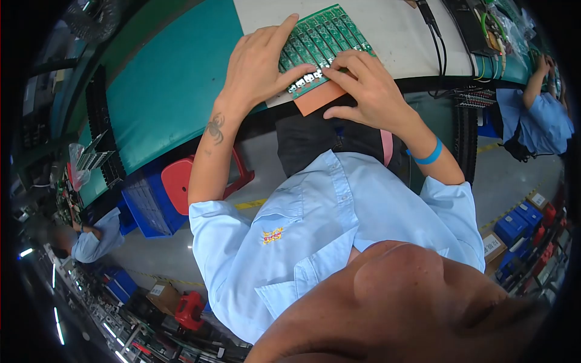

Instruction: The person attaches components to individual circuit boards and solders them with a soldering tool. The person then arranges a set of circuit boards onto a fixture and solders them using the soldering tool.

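Observation:
A green circuit board panel (327, 37), divided into several long strips, lies at the table's front edge. White components (310, 77) line its near end. My left hand (257, 60) holds the panel's left side, index finger stretched to the far corner and thumb over the white components. Its other fingers are partly hidden. My right hand (366, 85) is over the near right part, fingertips touching the panel beside the white components and thumb spread away. What lies under those fingertips is hidden. An orange-brown sheet (321, 100) juts out beneath the panel, past the table edge.
A green mat (175, 78) covers the table's left side; a white surface (405, 36) lies under the panel. Black cables (440, 48) hang at right. A red stool (177, 184) and blue crate (151, 202) stand below left. Co-workers in blue shirts (544, 124) sit at both sides.

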Demonstrator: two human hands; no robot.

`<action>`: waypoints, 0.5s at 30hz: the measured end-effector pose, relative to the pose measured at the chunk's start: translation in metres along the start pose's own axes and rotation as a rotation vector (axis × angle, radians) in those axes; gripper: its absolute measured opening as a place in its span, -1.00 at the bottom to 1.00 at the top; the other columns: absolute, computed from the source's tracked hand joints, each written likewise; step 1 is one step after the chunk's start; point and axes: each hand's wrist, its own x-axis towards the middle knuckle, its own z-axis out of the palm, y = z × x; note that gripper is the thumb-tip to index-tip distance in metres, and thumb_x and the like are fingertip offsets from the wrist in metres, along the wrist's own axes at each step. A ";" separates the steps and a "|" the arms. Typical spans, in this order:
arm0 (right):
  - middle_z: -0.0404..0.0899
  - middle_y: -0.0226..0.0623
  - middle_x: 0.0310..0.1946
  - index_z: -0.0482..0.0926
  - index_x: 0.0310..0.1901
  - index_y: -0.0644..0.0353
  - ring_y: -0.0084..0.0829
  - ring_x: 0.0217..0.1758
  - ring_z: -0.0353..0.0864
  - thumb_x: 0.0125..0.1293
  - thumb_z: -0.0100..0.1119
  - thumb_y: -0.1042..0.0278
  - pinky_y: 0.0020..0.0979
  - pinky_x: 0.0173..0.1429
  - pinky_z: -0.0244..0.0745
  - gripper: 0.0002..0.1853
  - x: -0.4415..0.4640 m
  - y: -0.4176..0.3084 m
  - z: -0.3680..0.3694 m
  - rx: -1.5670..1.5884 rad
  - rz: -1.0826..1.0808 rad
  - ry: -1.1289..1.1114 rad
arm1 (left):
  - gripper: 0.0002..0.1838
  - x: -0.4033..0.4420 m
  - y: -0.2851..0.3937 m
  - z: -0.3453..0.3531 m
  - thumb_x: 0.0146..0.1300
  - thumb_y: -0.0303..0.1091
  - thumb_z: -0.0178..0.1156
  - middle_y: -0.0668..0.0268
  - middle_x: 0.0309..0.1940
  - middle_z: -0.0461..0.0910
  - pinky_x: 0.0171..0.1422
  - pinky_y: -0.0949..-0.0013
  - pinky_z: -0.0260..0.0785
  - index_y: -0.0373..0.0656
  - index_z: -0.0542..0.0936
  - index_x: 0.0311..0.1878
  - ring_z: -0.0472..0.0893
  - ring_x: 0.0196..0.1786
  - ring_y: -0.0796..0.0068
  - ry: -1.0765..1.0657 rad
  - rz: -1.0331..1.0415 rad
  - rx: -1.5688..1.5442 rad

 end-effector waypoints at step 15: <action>0.59 -0.31 0.03 0.66 0.10 0.13 -0.35 0.04 0.57 0.31 0.40 0.30 -0.35 0.10 0.47 -0.65 -0.002 0.027 -0.008 0.444 0.333 0.281 | -0.27 0.030 0.000 -0.020 0.10 -0.11 0.52 0.14 0.21 0.65 0.32 0.17 0.44 -0.19 0.57 0.33 0.63 0.22 0.11 -0.083 -0.019 -0.136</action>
